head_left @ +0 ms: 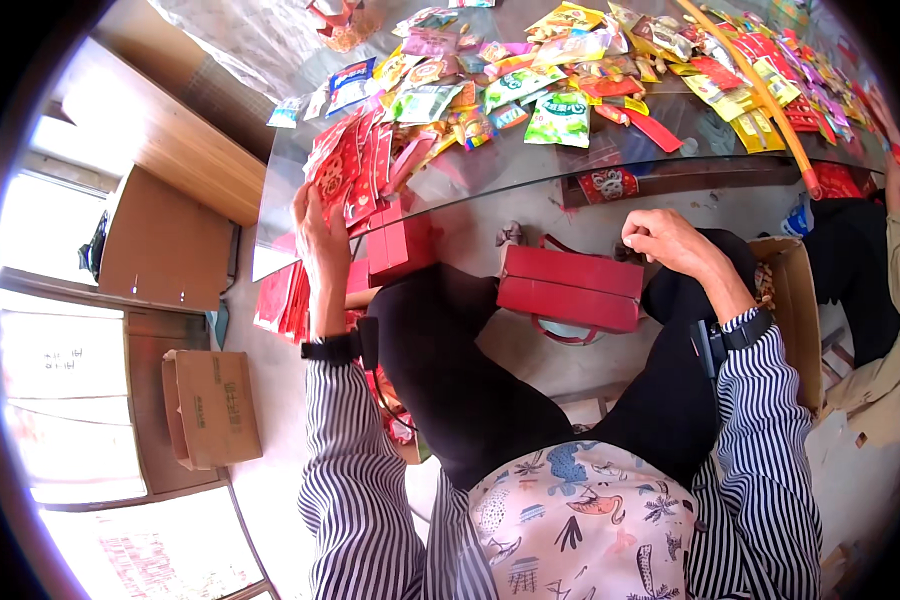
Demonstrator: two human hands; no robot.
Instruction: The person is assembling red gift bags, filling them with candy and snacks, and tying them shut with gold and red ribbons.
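Glass tabletop (530, 165) smooth, glossy w/ reflections. Snack packets (560, 115) shiny plastic foil. Red envelopes (345, 170) glossy paper. Red boxes (570, 288) matt card. Carton (210, 405) plain brown cardboard. Striped sleeves (355, 480) soft cloth.

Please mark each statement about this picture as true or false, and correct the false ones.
1. The left hand touches red packets at the table edge. True.
2. The right hand lies flat and open on the glass table. False: it is curled, below the table edge, above a red box.
3. Many colourful snack packs lie on the table. True.
4. A cardboard box stands on the table. False: it stands on the floor at the person's left.
5. Both sleeves are plain white. False: they are striped.
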